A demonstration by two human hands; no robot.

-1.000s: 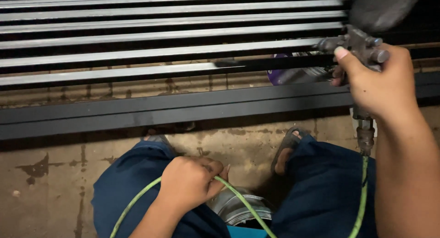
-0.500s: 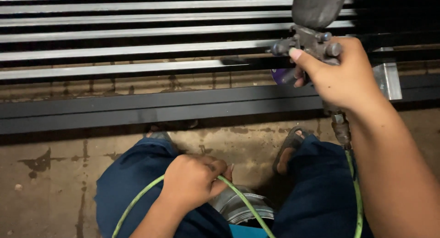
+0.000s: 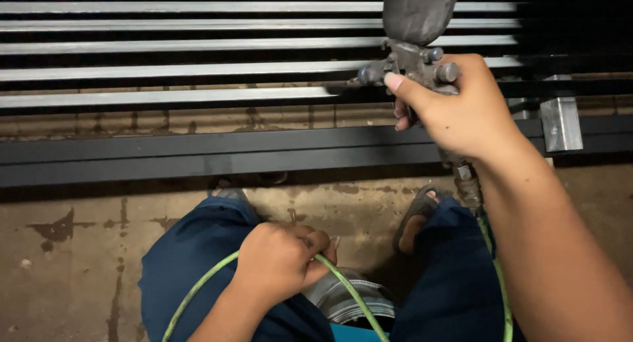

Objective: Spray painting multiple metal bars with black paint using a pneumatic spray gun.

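My right hand (image 3: 458, 108) grips a grey spray gun (image 3: 409, 62) with a dark cup (image 3: 419, 9) on top, its nozzle pointing left at a row of long metal bars (image 3: 198, 68). My index finger lies along the gun's body. A green hose (image 3: 494, 276) runs down from the gun's handle past my right knee. My left hand (image 3: 280, 259) is closed around another stretch of the same green hose (image 3: 198, 292), low between my knees.
A dark painted rail (image 3: 198, 154) lies across the stained concrete floor (image 3: 72, 263) in front of my sandalled feet. A short unpainted metal piece (image 3: 560, 121) stands at the right. A round metal can (image 3: 349, 299) sits between my legs.
My right hand has carried the spray gun leftward along the bars. My left hand stays on the hose in the same place.
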